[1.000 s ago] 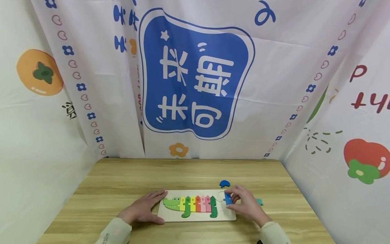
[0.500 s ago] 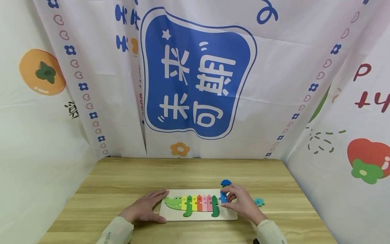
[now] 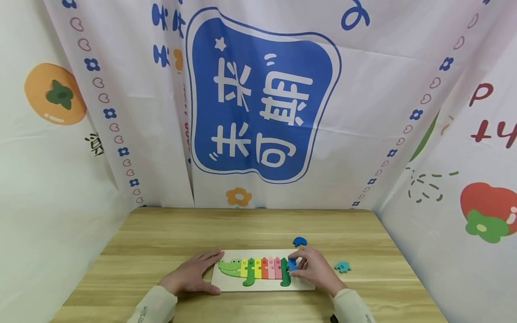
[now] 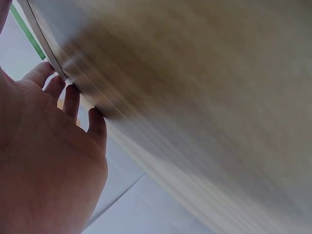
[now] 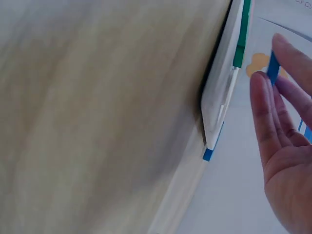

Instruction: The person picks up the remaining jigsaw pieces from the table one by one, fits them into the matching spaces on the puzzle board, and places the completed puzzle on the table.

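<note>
Low in the middle of the head view, a white puzzle board lies flat on the wooden counter, with a crocodile built from coloured pieces running left to right across it.

The right hand sits at the right end of that row. Its grip is pinched on a small blue piece, thumb and fingertips closed round it, holding it just against the dark green leg piece. The right wrist view shows the same blue piece on edge between the fingers, a little off the board; a pinch at the edges probably leaves the underside free to meet its slot.

The left hand lies flat on the counter at the lower left of the board, fingers straight and relaxed, holding nothing. Its fingertips touch the board's left edge by the crocodile's snout, likely to steady it. The left wrist view is blurred but shows those straight fingers against the board's rim.

Two loose pieces lie on the counter to the right: a dark blue one just above the board and a teal one beside the right hand.
</note>
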`<state>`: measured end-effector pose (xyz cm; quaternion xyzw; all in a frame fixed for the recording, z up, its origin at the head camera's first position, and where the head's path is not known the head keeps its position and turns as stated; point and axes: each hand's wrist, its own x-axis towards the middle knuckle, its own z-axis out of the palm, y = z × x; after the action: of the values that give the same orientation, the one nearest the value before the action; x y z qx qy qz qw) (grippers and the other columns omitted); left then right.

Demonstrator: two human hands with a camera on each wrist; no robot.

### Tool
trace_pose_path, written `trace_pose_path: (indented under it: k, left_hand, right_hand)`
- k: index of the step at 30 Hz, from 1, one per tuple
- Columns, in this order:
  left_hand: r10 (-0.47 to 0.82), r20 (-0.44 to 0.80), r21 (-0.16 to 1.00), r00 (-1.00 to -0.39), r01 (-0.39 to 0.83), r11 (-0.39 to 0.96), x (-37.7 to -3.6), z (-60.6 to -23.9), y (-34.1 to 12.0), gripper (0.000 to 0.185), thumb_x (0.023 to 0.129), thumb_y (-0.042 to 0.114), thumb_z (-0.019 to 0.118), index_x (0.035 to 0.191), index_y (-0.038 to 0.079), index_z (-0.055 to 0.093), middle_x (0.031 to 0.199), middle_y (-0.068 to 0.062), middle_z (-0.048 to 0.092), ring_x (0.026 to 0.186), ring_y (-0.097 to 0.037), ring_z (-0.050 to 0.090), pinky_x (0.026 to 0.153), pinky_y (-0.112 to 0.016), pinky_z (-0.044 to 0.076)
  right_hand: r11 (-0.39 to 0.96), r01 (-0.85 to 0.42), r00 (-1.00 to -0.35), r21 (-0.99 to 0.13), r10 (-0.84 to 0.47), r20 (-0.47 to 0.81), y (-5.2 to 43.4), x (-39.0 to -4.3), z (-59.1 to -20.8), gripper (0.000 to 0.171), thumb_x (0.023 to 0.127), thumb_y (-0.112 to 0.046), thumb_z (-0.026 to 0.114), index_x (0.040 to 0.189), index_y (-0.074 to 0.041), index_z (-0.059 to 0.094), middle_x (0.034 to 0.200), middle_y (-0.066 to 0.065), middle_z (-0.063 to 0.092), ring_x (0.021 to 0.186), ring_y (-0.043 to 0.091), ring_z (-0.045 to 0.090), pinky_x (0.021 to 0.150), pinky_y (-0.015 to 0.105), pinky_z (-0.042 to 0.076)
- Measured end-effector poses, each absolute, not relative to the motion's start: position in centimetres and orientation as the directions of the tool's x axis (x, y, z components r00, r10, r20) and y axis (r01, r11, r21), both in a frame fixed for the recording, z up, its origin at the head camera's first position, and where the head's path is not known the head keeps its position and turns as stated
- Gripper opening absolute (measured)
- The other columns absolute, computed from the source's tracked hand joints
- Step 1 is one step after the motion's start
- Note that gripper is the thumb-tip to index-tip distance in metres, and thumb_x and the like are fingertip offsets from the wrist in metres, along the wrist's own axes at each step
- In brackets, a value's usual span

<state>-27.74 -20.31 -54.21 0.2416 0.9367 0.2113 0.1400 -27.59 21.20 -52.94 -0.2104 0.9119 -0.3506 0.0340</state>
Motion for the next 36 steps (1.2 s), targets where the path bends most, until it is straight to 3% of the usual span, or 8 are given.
trace_pose_path:
  k: [27,36]
  left_hand:
    - [0.508,-0.163,0.481,-0.846,0.381,0.789,-27.9,-54.4,-20.4,0.109,0.078,0.070,0.078,0.164,0.019,0.033,0.171,-0.007,0.028,0.154,-0.044,0.029,0.116,-0.071,0.031]
    - [0.505,-0.165,0.481,-0.847,0.378,0.791,-27.8,-54.4,-20.4,0.109,0.078,0.069,0.079,0.164,0.020,0.033,0.171,-0.006,0.028,0.153,-0.044,0.030,0.115,-0.072,0.032]
  right_hand:
    - [0.692,-0.285,-0.921,-0.663,-0.389,-0.010,21.0,-28.4,-54.3,0.037,0.077,-0.017,0.093,0.112,-0.012,0.079,0.099,-0.004,0.065,0.072,0.008,0.059,0.062,0.022,0.052]
    - [0.660,-0.285,-0.918,-0.695,-0.396,0.001,21.1,-28.1,-54.2,0.033,0.078,-0.009,0.091,0.109,-0.010,0.079,0.101,0.001,0.066,0.073,0.009,0.060,0.063,0.022,0.053]
